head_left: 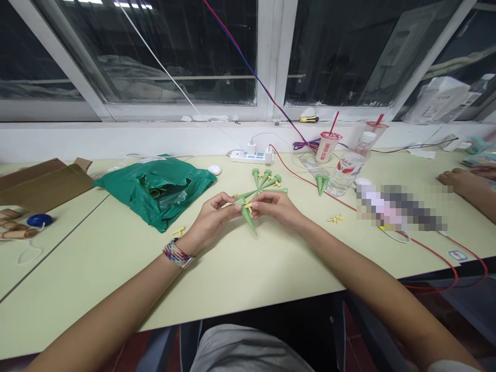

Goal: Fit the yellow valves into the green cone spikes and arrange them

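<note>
pinching green plastic spike (248, 217) between both hands (211, 219) (277, 206)

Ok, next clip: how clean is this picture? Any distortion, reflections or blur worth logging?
Head view: wide-angle distortion leans the window frames and bends the table edge; the dark window panes show reflections; a pixelated patch hides something at right; the left hand, right hand and green plastic spike look sharp.

Pixelated patch (401, 208) blurring objects on worktop (271, 268); picture's right edge cutting off co-worker's hand (459, 181); left hand (211, 219) and right hand (275, 206) hiding most of small yellow piece (248, 206) beside green plastic spike (248, 217).
</note>
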A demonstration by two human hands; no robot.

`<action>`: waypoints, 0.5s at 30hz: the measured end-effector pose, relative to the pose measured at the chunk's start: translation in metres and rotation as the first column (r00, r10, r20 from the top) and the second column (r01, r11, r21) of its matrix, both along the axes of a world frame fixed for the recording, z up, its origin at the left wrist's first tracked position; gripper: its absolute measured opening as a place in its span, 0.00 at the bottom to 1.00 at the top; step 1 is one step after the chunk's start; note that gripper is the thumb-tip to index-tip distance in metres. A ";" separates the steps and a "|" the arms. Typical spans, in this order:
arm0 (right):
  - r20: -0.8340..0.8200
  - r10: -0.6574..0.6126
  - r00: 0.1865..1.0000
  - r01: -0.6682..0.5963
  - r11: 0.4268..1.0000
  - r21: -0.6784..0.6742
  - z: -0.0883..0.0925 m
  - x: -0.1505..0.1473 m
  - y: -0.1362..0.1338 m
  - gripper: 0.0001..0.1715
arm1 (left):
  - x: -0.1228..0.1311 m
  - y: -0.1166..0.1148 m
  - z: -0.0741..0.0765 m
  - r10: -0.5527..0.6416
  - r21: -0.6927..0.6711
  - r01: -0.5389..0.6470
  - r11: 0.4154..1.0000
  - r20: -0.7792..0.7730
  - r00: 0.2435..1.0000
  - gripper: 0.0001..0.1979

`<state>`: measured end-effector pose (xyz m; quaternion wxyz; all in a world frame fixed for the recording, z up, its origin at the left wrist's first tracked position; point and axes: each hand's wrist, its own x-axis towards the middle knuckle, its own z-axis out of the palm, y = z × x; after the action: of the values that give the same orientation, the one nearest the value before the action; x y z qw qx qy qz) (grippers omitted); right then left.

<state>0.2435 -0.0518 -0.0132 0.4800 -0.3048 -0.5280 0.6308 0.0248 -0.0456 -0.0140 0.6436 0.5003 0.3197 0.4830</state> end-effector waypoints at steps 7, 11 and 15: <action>0.098 -0.058 0.993 0.049 0.995 0.090 -0.001 -0.004 -0.004 0.23 | -0.005 0.002 -0.005 0.025 0.075 -0.020 0.997 -0.069 0.997 0.14; 0.104 -0.105 0.989 0.087 0.982 0.167 -0.007 -0.006 -0.004 0.22 | -0.004 0.002 -0.005 0.007 0.047 -0.005 0.999 -0.054 0.999 0.16; 0.112 -0.097 0.989 0.077 0.982 0.170 -0.007 -0.007 -0.003 0.22 | -0.003 0.002 -0.004 -0.015 0.000 0.015 1.000 -0.021 1.000 0.20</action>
<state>0.2362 -0.0548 -0.0205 0.4982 -0.3243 -0.5925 0.5437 0.0215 -0.0433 -0.0180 0.6439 0.5077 0.3227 0.4728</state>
